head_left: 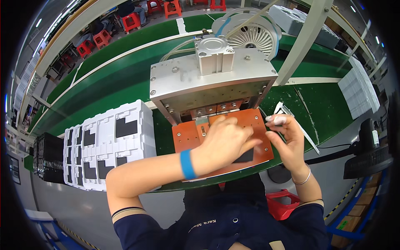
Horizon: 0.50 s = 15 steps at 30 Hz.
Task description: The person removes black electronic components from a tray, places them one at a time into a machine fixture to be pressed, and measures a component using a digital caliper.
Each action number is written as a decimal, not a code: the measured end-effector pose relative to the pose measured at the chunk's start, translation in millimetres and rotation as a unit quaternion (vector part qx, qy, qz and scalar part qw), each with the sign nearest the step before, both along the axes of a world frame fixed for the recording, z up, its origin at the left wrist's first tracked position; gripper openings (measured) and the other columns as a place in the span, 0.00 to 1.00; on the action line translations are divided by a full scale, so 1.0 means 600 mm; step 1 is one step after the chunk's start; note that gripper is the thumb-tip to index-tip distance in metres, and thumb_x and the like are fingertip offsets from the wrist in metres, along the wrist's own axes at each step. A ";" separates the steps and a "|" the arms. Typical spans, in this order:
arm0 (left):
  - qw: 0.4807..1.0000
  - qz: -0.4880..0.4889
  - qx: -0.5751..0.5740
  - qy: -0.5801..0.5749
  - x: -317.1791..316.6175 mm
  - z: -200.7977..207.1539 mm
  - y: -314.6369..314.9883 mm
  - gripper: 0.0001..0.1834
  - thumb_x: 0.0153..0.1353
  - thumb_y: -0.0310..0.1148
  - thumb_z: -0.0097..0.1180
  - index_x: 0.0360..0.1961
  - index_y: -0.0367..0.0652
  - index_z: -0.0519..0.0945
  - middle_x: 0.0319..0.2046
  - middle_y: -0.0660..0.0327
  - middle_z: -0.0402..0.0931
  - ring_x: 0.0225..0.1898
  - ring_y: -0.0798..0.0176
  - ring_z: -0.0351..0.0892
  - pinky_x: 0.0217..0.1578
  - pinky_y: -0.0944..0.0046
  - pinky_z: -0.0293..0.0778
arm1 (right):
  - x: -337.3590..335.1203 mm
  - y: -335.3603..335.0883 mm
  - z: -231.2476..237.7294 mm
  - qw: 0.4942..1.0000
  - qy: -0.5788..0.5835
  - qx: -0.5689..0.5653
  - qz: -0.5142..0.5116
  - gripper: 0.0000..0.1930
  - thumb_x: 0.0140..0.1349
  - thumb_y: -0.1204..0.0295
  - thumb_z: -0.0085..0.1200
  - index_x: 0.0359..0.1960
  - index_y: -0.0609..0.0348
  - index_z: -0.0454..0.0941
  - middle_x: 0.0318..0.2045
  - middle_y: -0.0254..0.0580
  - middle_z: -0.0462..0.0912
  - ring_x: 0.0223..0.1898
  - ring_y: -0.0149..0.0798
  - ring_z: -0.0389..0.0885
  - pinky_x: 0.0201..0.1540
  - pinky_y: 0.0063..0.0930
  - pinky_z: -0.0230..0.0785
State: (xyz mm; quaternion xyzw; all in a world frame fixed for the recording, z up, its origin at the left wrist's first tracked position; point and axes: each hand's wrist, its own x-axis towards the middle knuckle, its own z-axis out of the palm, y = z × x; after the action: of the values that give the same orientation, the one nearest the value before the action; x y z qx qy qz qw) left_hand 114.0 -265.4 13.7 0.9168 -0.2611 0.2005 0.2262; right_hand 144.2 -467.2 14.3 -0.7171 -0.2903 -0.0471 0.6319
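Observation:
My left hand (pixel 227 139), with a blue band (pixel 187 163) on its wrist, reaches over the orange plate (pixel 187 139) of a metal press (pixel 212 79). Its fingers are curled near the press opening, and what they grip, if anything, is hidden. Beneath that hand, a flat black piece (pixel 245 156) lies partly covered near the plate's front edge. At the plate's right edge my right hand (pixel 290 139) is raised, thumb and fingers apart, with white coverings on fingertips. I see nothing held in it.
White trays (pixel 110 141) with flat black pieces in their pockets are stacked at left, beside black trays (pixel 48 158). A caliper (pixel 298 125) lies right of the press. A fan (pixel 252 37) stands behind it; white sheets (pixel 359 89) are stacked far right.

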 end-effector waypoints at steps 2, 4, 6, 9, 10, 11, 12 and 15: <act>1.000 0.010 0.004 0.029 0.012 -0.009 -0.004 0.13 0.55 0.43 0.63 0.24 0.45 0.80 0.18 0.61 0.73 0.28 0.57 0.72 0.33 0.55 0.68 | 0.006 -0.008 0.000 0.989 -0.080 -0.118 0.028 0.15 0.52 0.75 0.66 0.40 0.61 0.76 0.44 0.44 0.79 0.48 0.40 0.78 0.48 0.31 0.71; 0.999 -0.024 -0.014 0.032 0.012 -0.007 0.008 0.08 0.53 0.35 0.63 0.31 0.43 0.80 0.28 0.59 0.76 0.37 0.55 0.74 0.39 0.54 0.69 | 0.005 -0.007 0.000 0.967 -0.131 -0.209 0.063 0.22 0.44 0.66 0.73 0.40 0.57 0.78 0.45 0.43 0.79 0.48 0.47 0.75 0.50 0.35 0.68; 0.999 -0.018 0.028 0.000 -0.008 0.002 0.031 0.09 0.52 0.32 0.63 0.33 0.42 0.80 0.33 0.58 0.76 0.42 0.54 0.74 0.43 0.53 0.69 | 0.009 -0.001 -0.012 0.955 -0.139 -0.242 0.102 0.21 0.47 0.66 0.71 0.42 0.56 0.78 0.46 0.40 0.80 0.50 0.46 0.74 0.54 0.37 0.65; 0.994 0.015 0.109 0.014 -0.069 0.039 0.071 0.11 0.50 0.27 0.61 0.36 0.40 0.79 0.42 0.57 0.74 0.50 0.50 0.73 0.51 0.51 0.69 | 0.025 0.009 -0.024 0.940 -0.169 -0.255 0.148 0.18 0.50 0.67 0.68 0.42 0.56 0.78 0.47 0.38 0.80 0.51 0.45 0.74 0.55 0.38 0.63; 0.990 0.022 0.130 0.043 -0.088 0.032 0.085 0.17 0.51 0.32 0.63 0.43 0.41 0.79 0.48 0.56 0.74 0.54 0.51 0.71 0.54 0.51 0.67 | 0.031 0.015 -0.026 0.931 -0.182 -0.256 0.188 0.17 0.51 0.68 0.67 0.43 0.56 0.78 0.47 0.38 0.80 0.52 0.45 0.74 0.56 0.39 0.63; 0.990 0.019 0.130 0.046 -0.097 0.025 0.085 0.17 0.51 0.32 0.63 0.43 0.41 0.79 0.48 0.56 0.74 0.54 0.51 0.71 0.54 0.51 0.67 | 0.036 0.021 -0.024 0.932 -0.178 -0.256 0.186 0.17 0.51 0.68 0.67 0.43 0.56 0.78 0.47 0.38 0.80 0.52 0.45 0.74 0.56 0.39 0.63; 0.990 -0.002 0.122 0.076 -0.104 0.025 0.083 0.22 0.52 0.36 0.63 0.48 0.41 0.78 0.53 0.55 0.72 0.57 0.51 0.70 0.56 0.50 0.65 | 0.039 0.028 -0.019 0.931 -0.169 -0.253 0.203 0.16 0.52 0.68 0.66 0.43 0.56 0.78 0.46 0.37 0.80 0.51 0.44 0.74 0.55 0.39 0.64; 0.978 -0.047 0.146 0.139 -0.115 0.007 0.087 0.35 0.54 0.51 0.63 0.60 0.43 0.72 0.63 0.53 0.65 0.64 0.50 0.64 0.61 0.47 0.60 | 0.048 0.049 -0.013 0.936 -0.138 -0.250 0.205 0.14 0.54 0.70 0.64 0.42 0.57 0.79 0.45 0.38 0.81 0.47 0.44 0.75 0.51 0.37 0.66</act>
State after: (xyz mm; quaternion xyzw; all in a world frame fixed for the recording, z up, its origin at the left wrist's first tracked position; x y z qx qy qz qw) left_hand 44.8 -213.3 17.9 0.9455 -0.2965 0.0203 0.1328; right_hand 173.3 -437.6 6.4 -0.7633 -0.5178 0.0588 0.3820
